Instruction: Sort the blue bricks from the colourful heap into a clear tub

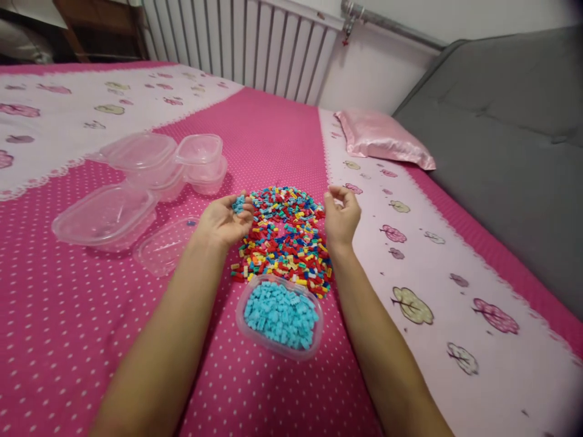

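My left hand (224, 220) cradles blue bricks (237, 204) in half-curled fingers (246, 216) beside the mixed pile (291, 260). At its opposite side, my right hand (342, 220) bends inward, its hidden fingertips leaving any grip impossible to tell. The tub (240, 318), heaped with more blue bricks, sits near the pile between my forearms, both cut off below. My left forearm partly covers a clear lid (159, 250); overlapping clear boxes (109, 209) blur together. Beyond the pile's far edge, bedspread (277, 130) gives room toward the radiator (241, 45).

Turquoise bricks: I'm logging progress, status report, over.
Left hand palm up, cupping turquoise bricks. Right hand beside mixed pile, contents hidden. Tub holds more; nothing blocking its opening.
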### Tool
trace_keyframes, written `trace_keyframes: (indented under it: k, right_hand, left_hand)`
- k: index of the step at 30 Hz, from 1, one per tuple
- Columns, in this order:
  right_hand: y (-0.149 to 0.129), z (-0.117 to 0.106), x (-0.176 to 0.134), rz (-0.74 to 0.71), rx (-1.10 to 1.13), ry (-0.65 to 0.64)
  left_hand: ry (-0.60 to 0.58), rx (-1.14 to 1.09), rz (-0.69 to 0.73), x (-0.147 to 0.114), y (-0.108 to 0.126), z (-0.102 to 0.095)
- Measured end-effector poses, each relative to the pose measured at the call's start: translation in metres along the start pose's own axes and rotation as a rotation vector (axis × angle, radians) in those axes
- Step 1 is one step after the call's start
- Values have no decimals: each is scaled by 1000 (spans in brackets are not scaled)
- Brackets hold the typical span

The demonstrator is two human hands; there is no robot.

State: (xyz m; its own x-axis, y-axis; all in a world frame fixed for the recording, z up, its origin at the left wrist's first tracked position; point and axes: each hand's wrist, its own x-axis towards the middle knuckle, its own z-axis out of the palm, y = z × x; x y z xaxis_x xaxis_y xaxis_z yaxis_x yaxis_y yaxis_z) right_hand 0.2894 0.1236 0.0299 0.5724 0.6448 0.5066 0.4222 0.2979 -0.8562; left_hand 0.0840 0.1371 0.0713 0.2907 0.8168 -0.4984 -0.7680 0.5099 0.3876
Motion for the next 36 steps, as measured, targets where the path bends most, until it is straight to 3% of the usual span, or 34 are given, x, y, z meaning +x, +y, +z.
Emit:
trace_keyframes:
  k: [4,8,11,13,18,22,28,36]
  right_hand:
    - [11,-40,-28,7,-222,44]
    - [29,-112,-72,21,-492,25]
    - [35,-162,-112,-52,-804,-179]
    - [33,-180,-133,-78,-953,-275]
    - [20,-185,-151,-33,-1049,-265]
    - [17,-181,-149,-31,-1014,-238]
    - [14,-184,-151,-22,-981,-216]
    - [18,-183,-148,-27,-932,-163]
  left_hand:
    - [-51,-18,22,-15,7,4]
    - [-59,-39,47,-29,12,5]
    - [-38,-11,76,-43,7,-2]
    - [-27,28,61,-57,-1,-13]
    - [21,87,97,-106,-19,-46]
    - [68,58,139,-141,-25,-59]
    - [77,118,118,-162,-42,-49]
    - [-1,197,145,-155,-67,-30]
